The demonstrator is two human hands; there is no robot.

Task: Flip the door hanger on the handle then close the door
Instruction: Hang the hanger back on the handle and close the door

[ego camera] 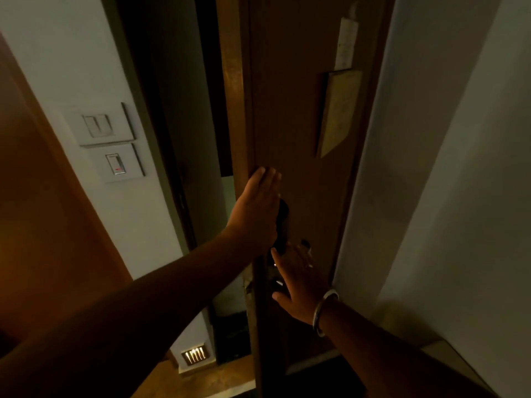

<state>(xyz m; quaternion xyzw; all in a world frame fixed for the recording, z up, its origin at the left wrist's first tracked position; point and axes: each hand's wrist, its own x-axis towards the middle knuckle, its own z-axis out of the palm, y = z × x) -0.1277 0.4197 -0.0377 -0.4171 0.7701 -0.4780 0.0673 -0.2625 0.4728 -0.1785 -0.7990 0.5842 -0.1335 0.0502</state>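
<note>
The brown wooden door (298, 173) stands ajar, its edge facing me with a dark gap to its left. My left hand (260, 209) lies flat against the door near that edge, fingers straight and together. A dark hanger-like shape (283, 222) shows just behind this hand, above the handle; it is too dim to read. My right hand (297, 282), with a metal bangle on the wrist, spreads its fingers over the handle (306, 245), of which only shiny bits show. Neither hand visibly grips anything.
A framed notice (339, 110) and a paper slip (346, 44) are fixed on the door higher up. Two switch plates (109, 139) sit on the white wall at left. A pale wall (431, 182) stands close on the right. A small floor light (195, 356) glows below.
</note>
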